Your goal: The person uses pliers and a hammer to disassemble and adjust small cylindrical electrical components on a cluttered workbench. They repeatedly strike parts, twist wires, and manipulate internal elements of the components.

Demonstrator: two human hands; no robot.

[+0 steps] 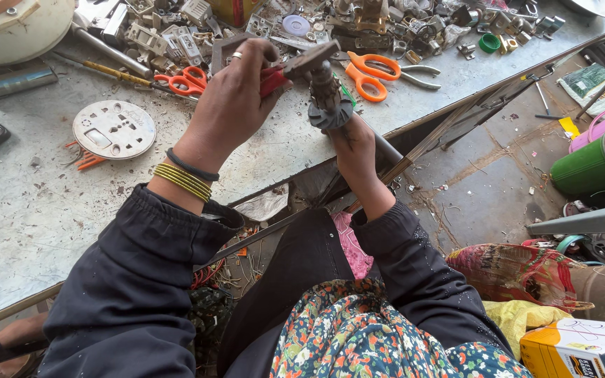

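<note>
**Asha:** Grey metal worktable [29, 210] first, since it fills most of the view, scuffed and dusty, with a heap of switch and socket parts [176, 35] along its far edge. What sits on the bare part?

**Ravi:** A round white socket plate [113, 129] lies flat, well apart from the hands. Beyond them lie two pairs of orange-handled scissors, one pair [185, 81] just left of the left hand and the other pair [376, 72] to the right. A green bucket [586, 166] stands on the floor at the right.

**Asha:** And the hands?

**Ravi:** The right hand [353, 143] is wrapped closed around the lower end of a dark metal fitting [323, 87], holding it upright above the table edge, clear of the surface. The left hand [236, 98] is closed round a red-handled tool [273, 80], whose tip meets the flat head of the fitting. I can't tell what kind of tool it is; the fingers hide most of it.

**Asha:** So which step is this?

**Ravi:** I'd judge it is working the top piece loose or tight, with the tool engaged at the head and the other hand bracing the body.

**Asha:** What does the next move want?

**Ravi:** Probably a firm hold below so the body doesn't spin, and steady pressure from the tool kept square on the head, lest it slip toward the knuckles.
</note>
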